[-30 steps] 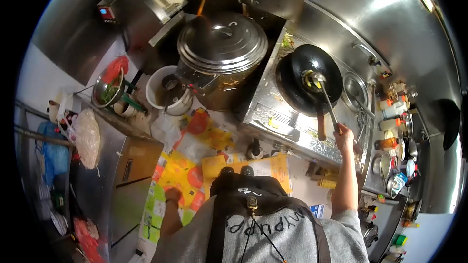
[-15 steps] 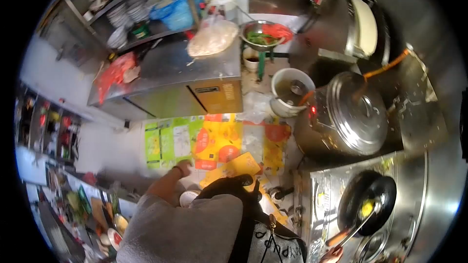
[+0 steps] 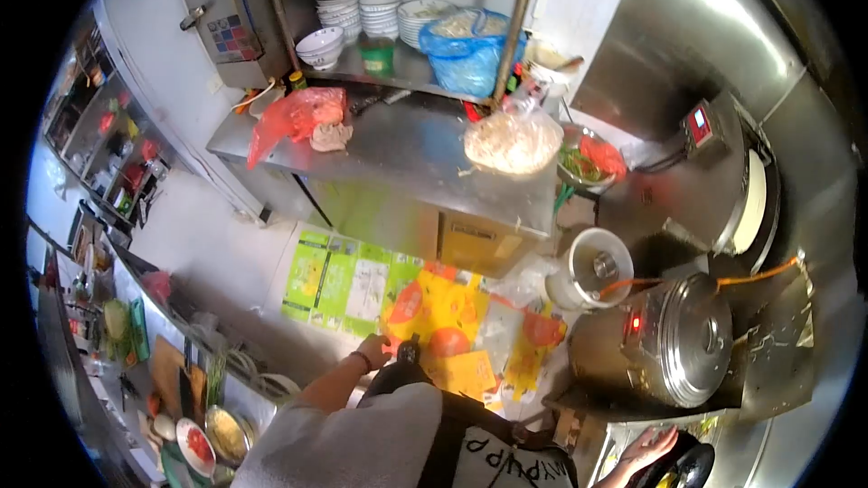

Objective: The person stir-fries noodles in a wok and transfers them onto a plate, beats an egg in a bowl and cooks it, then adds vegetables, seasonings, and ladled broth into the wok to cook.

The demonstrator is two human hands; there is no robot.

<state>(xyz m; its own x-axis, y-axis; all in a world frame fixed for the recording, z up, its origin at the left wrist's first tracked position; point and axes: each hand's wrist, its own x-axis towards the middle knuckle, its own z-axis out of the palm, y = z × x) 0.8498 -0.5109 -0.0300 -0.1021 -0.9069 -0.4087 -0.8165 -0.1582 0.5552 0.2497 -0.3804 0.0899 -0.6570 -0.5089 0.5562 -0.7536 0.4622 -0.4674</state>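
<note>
My left hand (image 3: 374,351), with a band around the wrist, hangs at my side over the cardboard-covered floor. Nothing shows in it and its fingers are loosely apart. At the lower right, my right hand (image 3: 649,446) is held palm up with fingers spread beside a black wok (image 3: 694,464) on the stove. It holds nothing that I can see. Only part of the wok shows, with a bit of yellow food at the frame's bottom edge. The ladle is out of sight.
A lidded steel pot (image 3: 692,343) stands beyond the stove, near a white bucket (image 3: 592,262). Ahead is a steel counter (image 3: 407,149) with a bag of noodle-like food (image 3: 513,140) and a red bag (image 3: 294,117). Flattened cartons (image 3: 443,307) cover the floor. Bowls and a cutting board (image 3: 169,370) sit left.
My right hand has let go of the ladle and opened. The view has turned left and up, so the wok has slipped toward the bottom edge and more shelf shows.
</note>
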